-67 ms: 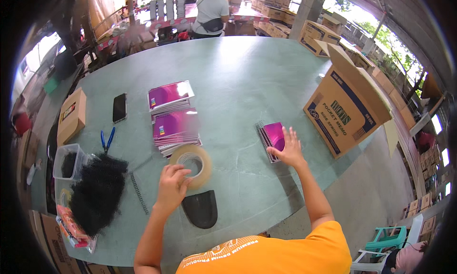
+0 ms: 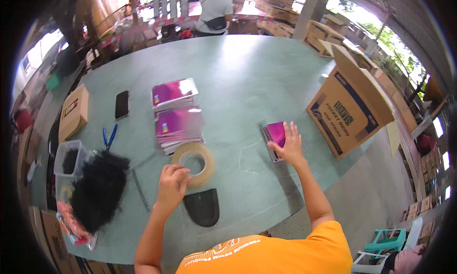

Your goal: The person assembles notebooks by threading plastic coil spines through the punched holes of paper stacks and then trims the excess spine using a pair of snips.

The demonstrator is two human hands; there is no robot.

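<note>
With right grip [image 2: 291, 149] spread over the notebook [image 2: 275, 130] on the desk [image 2: 243, 93] left of the box [image 2: 343, 116], and left grip [image 2: 171, 184] curled at the tape [image 2: 207, 175], closure unclear, could jostle the adjacent stack [image 2: 178, 121] by sliding the tape forward.

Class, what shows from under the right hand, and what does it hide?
A purple notebook shows, spiral on its left. The right hand covers its lower right part, which cannot be seen.

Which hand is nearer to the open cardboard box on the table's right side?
Right. The right hand, at the small purple notebook, is left of the box, with bare table between; the left hand is much farther left, by the tape roll.
</note>
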